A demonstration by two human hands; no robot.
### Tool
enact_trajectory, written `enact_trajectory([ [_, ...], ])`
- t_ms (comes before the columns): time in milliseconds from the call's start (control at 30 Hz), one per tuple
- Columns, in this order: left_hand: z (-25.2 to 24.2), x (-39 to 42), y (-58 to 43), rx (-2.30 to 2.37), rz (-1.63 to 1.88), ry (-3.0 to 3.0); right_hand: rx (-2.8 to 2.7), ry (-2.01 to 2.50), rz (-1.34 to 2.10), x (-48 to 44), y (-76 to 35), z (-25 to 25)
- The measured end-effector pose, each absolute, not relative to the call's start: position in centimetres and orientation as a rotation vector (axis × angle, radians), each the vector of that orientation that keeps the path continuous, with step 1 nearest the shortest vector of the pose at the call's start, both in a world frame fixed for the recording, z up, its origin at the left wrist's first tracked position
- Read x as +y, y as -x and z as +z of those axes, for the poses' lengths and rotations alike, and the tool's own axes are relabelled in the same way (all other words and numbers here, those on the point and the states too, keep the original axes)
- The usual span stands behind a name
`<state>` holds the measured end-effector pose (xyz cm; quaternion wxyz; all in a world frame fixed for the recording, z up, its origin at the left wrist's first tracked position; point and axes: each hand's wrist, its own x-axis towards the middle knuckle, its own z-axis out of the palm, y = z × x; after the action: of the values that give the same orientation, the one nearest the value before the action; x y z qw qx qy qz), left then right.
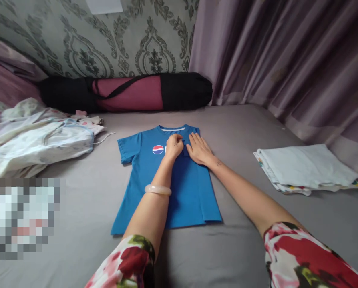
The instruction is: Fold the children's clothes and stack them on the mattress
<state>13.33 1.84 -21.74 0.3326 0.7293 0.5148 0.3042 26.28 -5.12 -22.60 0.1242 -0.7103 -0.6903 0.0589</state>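
A blue T-shirt (179, 188) with a round red, white and blue logo lies front up on the bed, its neckline away from me. The sleeve on the left is spread out, while the right side is folded inward over the front. My left hand (175, 146) is closed at the chest, its fingers curled on the fabric of the folded part. Beside it, my right hand (200, 150) lies flat with fingers stretched, pressing on the folded right edge near the shoulder. My left forearm hides part of the shirt's front and lettering.
A grey sheet (85, 224) covers the bed. Folded white cloth (308, 168) lies at right, and a heap of light clothes (47, 140) at left, with a blurred patch below it. Along the wall rests a long black and maroon bag (131, 94). Purple curtains (257, 52) hang at right.
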Motion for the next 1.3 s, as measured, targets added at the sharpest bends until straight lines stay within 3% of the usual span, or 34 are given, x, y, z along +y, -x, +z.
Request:
enact_trajectory([
  [367,-21.2,1.5,-13.0,1.342,0.774,-1.909,-1.984,2.088,0.234,-5.5,-26.2,-21.9],
  [1300,-22.1,1.4,-12.9,1.226,0.776,-2.079,-2.017,2.022,0.111,-17.7,-20.3,-21.3],
])
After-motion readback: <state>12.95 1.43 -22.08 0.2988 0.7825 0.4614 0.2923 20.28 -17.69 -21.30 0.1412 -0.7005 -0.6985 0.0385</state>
